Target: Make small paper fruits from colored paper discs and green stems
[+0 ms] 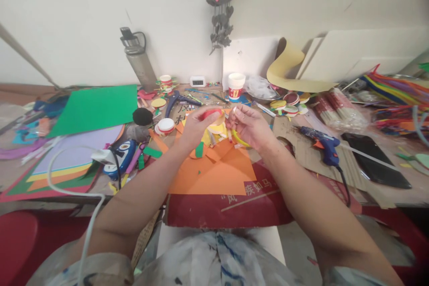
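My left hand (196,128) is closed around a small red round piece (211,114) with a paler side facing right. Just to its right, my right hand (248,126) has thumb and fingers pinched together, with a tiny whitish bit (234,110) at the fingertips that is too small to name. A yellow curved strip (240,140) shows beneath the right hand. Below both hands lie orange paper sheets (214,174) and yellow scraps, with a small green paper piece (199,149) on top.
A blue glue gun (325,145) and black phone (377,161) lie on the right. Left are green paper (97,107), a black pompom (142,116) and a white-lidded cup piece (166,126). Behind stand a paper cup (236,87) and a bottle (140,65). A white cable (95,214) hangs front left.
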`<action>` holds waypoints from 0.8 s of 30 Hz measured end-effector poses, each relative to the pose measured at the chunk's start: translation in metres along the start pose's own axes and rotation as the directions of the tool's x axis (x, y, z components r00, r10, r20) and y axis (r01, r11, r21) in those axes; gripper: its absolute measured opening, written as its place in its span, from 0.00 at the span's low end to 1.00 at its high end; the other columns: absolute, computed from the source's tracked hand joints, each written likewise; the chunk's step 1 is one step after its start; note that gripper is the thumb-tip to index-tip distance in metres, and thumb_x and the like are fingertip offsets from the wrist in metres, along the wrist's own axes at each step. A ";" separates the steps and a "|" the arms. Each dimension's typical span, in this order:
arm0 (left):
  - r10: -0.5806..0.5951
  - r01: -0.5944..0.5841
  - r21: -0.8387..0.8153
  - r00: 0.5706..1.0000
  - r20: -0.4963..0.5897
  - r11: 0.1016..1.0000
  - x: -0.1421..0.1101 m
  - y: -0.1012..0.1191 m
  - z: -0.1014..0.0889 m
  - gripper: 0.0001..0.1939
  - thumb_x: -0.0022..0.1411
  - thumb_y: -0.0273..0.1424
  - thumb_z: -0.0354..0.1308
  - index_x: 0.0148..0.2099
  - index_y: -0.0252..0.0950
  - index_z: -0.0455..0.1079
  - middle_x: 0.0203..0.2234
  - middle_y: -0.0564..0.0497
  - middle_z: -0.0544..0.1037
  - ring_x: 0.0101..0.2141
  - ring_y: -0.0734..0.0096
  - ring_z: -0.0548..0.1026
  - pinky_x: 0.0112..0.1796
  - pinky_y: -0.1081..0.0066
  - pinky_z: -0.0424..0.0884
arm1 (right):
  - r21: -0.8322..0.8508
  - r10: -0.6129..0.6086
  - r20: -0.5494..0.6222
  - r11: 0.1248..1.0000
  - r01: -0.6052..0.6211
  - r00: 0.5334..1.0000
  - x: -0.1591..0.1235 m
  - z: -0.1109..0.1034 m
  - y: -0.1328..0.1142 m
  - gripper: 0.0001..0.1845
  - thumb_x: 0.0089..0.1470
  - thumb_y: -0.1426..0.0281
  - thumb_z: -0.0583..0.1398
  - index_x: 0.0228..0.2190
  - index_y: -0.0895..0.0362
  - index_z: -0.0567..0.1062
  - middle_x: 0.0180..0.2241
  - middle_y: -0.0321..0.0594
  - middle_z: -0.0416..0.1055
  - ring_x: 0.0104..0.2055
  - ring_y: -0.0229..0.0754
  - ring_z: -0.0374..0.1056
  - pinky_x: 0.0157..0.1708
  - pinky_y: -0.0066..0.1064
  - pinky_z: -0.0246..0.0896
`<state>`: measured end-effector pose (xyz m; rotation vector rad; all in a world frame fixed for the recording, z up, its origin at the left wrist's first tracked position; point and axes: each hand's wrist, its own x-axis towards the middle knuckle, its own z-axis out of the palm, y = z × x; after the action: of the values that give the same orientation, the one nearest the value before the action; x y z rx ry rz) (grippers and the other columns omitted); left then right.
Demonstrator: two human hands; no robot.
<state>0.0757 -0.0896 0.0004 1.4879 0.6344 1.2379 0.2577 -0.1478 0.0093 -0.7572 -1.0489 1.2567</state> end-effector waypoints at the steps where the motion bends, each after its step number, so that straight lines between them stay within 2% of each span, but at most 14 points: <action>1: -0.048 0.046 -0.084 0.999 -0.024 0.995 0.001 -0.002 -0.001 0.20 0.53 0.47 0.79 0.41 0.39 0.86 0.41 0.47 0.88 0.46 0.61 0.84 0.49 0.64 0.80 | 0.012 -0.010 -0.011 1.000 0.010 1.000 0.000 0.000 -0.002 0.31 0.41 0.47 0.81 0.28 0.53 0.73 0.27 0.31 0.68 0.30 0.36 0.67 0.32 0.29 0.67; 4: -0.211 0.186 -0.340 0.977 -0.039 0.922 0.004 -0.002 -0.002 0.22 0.52 0.46 0.78 0.42 0.38 0.82 0.39 0.47 0.87 0.44 0.59 0.86 0.43 0.63 0.84 | -0.028 -0.050 -0.045 0.998 0.048 0.998 -0.001 -0.004 -0.008 0.28 0.43 0.49 0.80 0.30 0.52 0.74 0.27 0.30 0.66 0.29 0.36 0.64 0.30 0.29 0.66; 6: -0.280 0.233 -0.432 0.959 -0.047 0.871 0.005 0.002 -0.002 0.20 0.55 0.46 0.76 0.43 0.37 0.80 0.39 0.46 0.87 0.44 0.58 0.87 0.42 0.63 0.85 | -0.117 -0.055 -0.054 0.992 0.048 0.997 0.001 -0.011 -0.010 0.25 0.46 0.50 0.78 0.32 0.51 0.76 0.26 0.30 0.65 0.28 0.37 0.62 0.31 0.32 0.66; 8: -0.320 0.252 -0.475 0.945 -0.067 0.843 0.005 0.007 -0.001 0.18 0.59 0.45 0.73 0.42 0.37 0.77 0.37 0.46 0.87 0.44 0.57 0.87 0.41 0.64 0.86 | -0.290 -0.061 -0.097 0.956 0.031 0.993 0.003 -0.022 -0.010 0.20 0.52 0.51 0.73 0.33 0.51 0.77 0.26 0.32 0.64 0.28 0.39 0.62 0.33 0.35 0.67; 9: -0.333 0.256 -0.487 0.940 -0.076 0.835 0.005 0.009 0.000 0.17 0.60 0.44 0.72 0.41 0.37 0.77 0.36 0.46 0.87 0.44 0.57 0.87 0.41 0.64 0.86 | -0.425 -0.095 -0.144 0.905 0.025 0.985 0.004 -0.029 -0.009 0.17 0.56 0.52 0.70 0.33 0.52 0.78 0.26 0.34 0.65 0.29 0.41 0.63 0.34 0.37 0.67; 10: -0.338 0.255 -0.497 0.937 -0.083 0.830 0.004 0.010 0.000 0.17 0.60 0.44 0.71 0.41 0.37 0.76 0.35 0.47 0.86 0.44 0.57 0.87 0.41 0.64 0.86 | -0.586 -0.173 -0.202 0.810 0.023 0.964 0.005 -0.034 -0.007 0.15 0.60 0.53 0.66 0.33 0.52 0.79 0.28 0.37 0.67 0.32 0.44 0.65 0.37 0.40 0.68; 11: -0.335 0.248 -0.505 0.938 -0.087 0.827 0.004 0.011 0.001 0.16 0.60 0.44 0.72 0.40 0.37 0.76 0.34 0.48 0.86 0.43 0.59 0.87 0.41 0.65 0.85 | -0.740 -0.279 -0.238 0.672 0.012 0.930 0.007 -0.039 -0.005 0.14 0.63 0.56 0.63 0.35 0.53 0.81 0.31 0.42 0.70 0.37 0.48 0.68 0.41 0.43 0.69; 13: -0.299 0.217 -0.516 0.951 -0.080 0.829 0.003 0.012 0.001 0.17 0.57 0.42 0.74 0.40 0.37 0.76 0.33 0.50 0.85 0.39 0.62 0.86 0.39 0.66 0.85 | -0.924 -0.469 -0.219 0.382 -0.028 0.856 0.008 -0.045 0.001 0.15 0.64 0.60 0.60 0.42 0.55 0.83 0.42 0.52 0.75 0.48 0.57 0.70 0.51 0.52 0.68; 14: -0.269 0.200 -0.514 0.961 -0.063 0.834 0.002 0.012 0.001 0.18 0.54 0.42 0.75 0.40 0.37 0.77 0.33 0.51 0.85 0.37 0.64 0.86 0.39 0.67 0.84 | -0.955 -0.510 -0.177 0.295 -0.021 0.842 0.008 -0.045 0.004 0.17 0.65 0.60 0.60 0.46 0.55 0.83 0.47 0.55 0.76 0.53 0.59 0.70 0.54 0.55 0.67; 15: -0.236 0.185 -0.506 0.971 -0.038 0.842 0.001 0.013 0.001 0.19 0.52 0.41 0.77 0.40 0.37 0.78 0.34 0.51 0.85 0.36 0.65 0.85 0.38 0.67 0.84 | -0.963 -0.516 -0.132 0.268 0.014 0.846 0.007 -0.042 0.006 0.19 0.66 0.59 0.59 0.50 0.55 0.82 0.50 0.56 0.76 0.54 0.59 0.70 0.56 0.55 0.67; 16: -0.204 0.174 -0.492 0.979 -0.007 0.853 0.000 0.013 0.002 0.20 0.51 0.42 0.78 0.41 0.37 0.78 0.35 0.51 0.85 0.37 0.65 0.85 0.39 0.67 0.83 | -0.953 -0.497 -0.086 0.295 0.075 0.863 0.006 -0.038 0.008 0.20 0.68 0.57 0.58 0.53 0.54 0.81 0.51 0.54 0.77 0.53 0.57 0.71 0.55 0.54 0.68; 18: -0.156 0.162 -0.454 0.986 0.051 0.876 -0.001 0.014 0.003 0.22 0.49 0.42 0.79 0.41 0.37 0.79 0.36 0.50 0.86 0.38 0.64 0.85 0.41 0.67 0.82 | -0.880 -0.453 -0.003 0.424 0.212 0.892 0.002 -0.025 0.009 0.22 0.71 0.54 0.56 0.54 0.52 0.79 0.49 0.49 0.79 0.48 0.51 0.73 0.51 0.47 0.71; 20: -0.132 0.159 -0.419 0.987 0.092 0.894 -0.003 0.014 0.004 0.23 0.48 0.43 0.81 0.41 0.37 0.79 0.36 0.50 0.85 0.40 0.63 0.85 0.43 0.66 0.81 | -0.806 -0.462 0.041 0.509 0.303 0.886 -0.003 -0.012 0.009 0.22 0.71 0.50 0.56 0.51 0.52 0.79 0.46 0.46 0.80 0.46 0.49 0.74 0.47 0.43 0.72; 24: -0.119 0.151 -0.309 0.986 0.120 0.939 -0.003 0.008 0.005 0.27 0.47 0.47 0.83 0.41 0.37 0.79 0.34 0.52 0.83 0.35 0.70 0.82 0.39 0.71 0.77 | -0.723 -0.450 0.056 0.597 0.347 0.891 -0.009 0.005 0.009 0.20 0.67 0.48 0.62 0.42 0.51 0.80 0.40 0.42 0.79 0.42 0.47 0.74 0.42 0.39 0.70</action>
<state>0.0773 -0.0963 0.0069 1.2081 0.4382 1.0943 0.2502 -0.1549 0.0009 -1.0971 -1.5258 0.3495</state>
